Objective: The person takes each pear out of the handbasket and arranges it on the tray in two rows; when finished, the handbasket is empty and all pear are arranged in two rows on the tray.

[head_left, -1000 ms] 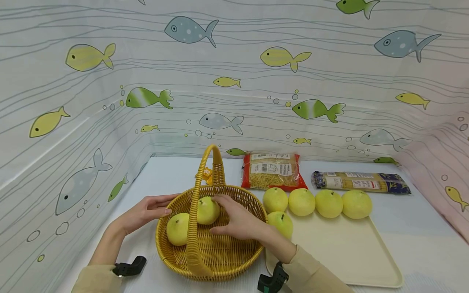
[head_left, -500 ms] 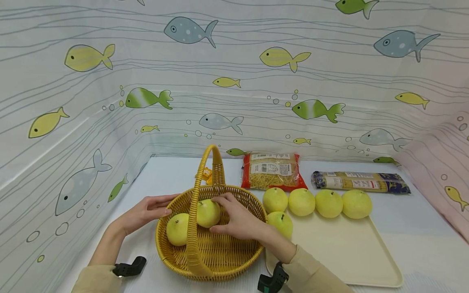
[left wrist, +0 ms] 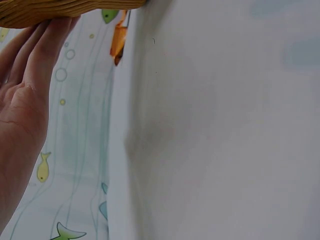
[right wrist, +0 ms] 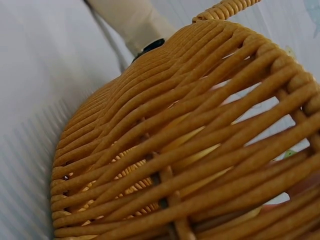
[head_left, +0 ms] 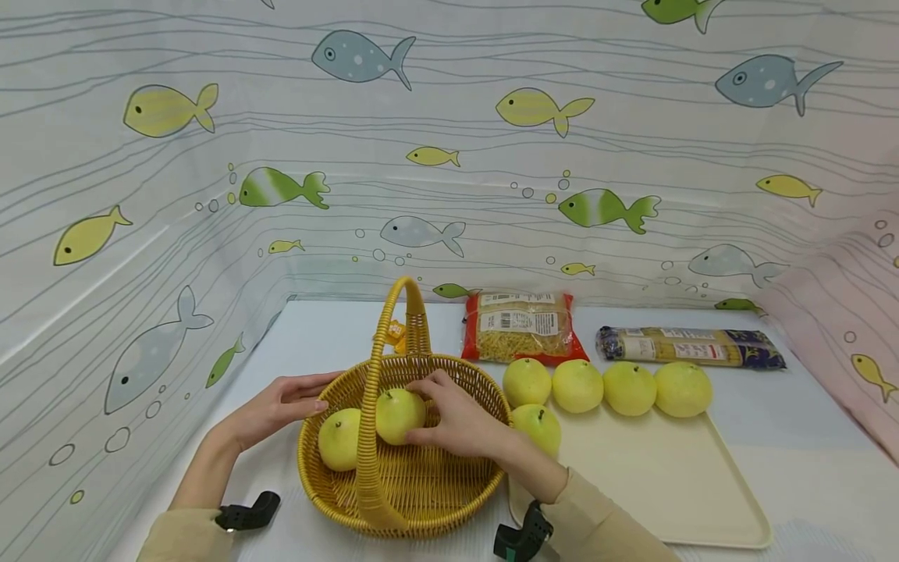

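Note:
In the head view, a yellow wicker basket [head_left: 435,476] with a tall hoop handle holds two round yellow-green pears. My right hand [head_left: 456,417] reaches over the rim into it, fingers and thumb round the right side of one pear [head_left: 399,416]. The other pear [head_left: 340,441] lies to the left, partly behind the handle. My left hand [head_left: 288,402] rests with straight fingers against the basket's left outer side. The left wrist view shows those fingers [left wrist: 42,55] under the woven edge. Basket weave [right wrist: 165,130] fills the right wrist view and hides most of the right hand.
Right of the basket lies a cream tray [head_left: 653,484], with several pears [head_left: 630,389] along its far and left edges. Behind are a red-edged bag of pasta [head_left: 520,328] and a long pack of spaghetti [head_left: 691,347]. A small orange packet [head_left: 396,336] sits behind the handle.
The right fingers and thumb have closed in on the pear, which has come slightly nearer to me inside the basket. The left hand stays at the basket's side.

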Action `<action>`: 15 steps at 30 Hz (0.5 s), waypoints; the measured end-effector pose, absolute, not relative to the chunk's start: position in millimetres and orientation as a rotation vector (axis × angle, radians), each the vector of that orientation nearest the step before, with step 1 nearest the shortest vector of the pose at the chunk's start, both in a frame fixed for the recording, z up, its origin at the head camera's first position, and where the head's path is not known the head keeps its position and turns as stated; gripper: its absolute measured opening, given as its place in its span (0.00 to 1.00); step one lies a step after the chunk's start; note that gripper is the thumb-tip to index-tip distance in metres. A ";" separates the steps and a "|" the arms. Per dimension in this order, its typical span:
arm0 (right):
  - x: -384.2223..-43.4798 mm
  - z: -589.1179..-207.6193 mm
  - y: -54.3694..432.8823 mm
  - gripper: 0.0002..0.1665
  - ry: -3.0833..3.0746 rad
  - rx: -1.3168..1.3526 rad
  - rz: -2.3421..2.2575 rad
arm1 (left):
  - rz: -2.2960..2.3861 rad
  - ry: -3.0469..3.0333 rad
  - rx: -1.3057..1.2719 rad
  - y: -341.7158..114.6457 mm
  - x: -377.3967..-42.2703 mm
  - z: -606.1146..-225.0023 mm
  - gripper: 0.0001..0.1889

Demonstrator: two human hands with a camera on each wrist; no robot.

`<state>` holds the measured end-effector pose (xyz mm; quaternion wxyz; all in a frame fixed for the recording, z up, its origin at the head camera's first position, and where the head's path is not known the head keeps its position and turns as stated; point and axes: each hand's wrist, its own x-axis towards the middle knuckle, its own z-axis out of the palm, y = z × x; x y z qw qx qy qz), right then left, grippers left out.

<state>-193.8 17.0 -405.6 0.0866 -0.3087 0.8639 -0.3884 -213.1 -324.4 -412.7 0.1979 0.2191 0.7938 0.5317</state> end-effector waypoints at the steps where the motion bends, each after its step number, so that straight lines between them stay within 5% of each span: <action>1: -193.9 -405.5 16.9 0.36 2.566 -0.923 -1.161 | 1.486 2.224 0.613 -324.3 -213.0 -412.5 0.28; 15: -193.4 -406.3 17.4 0.39 2.542 -1.016 -1.082 | 1.481 2.234 0.612 -324.6 -211.7 -411.7 0.28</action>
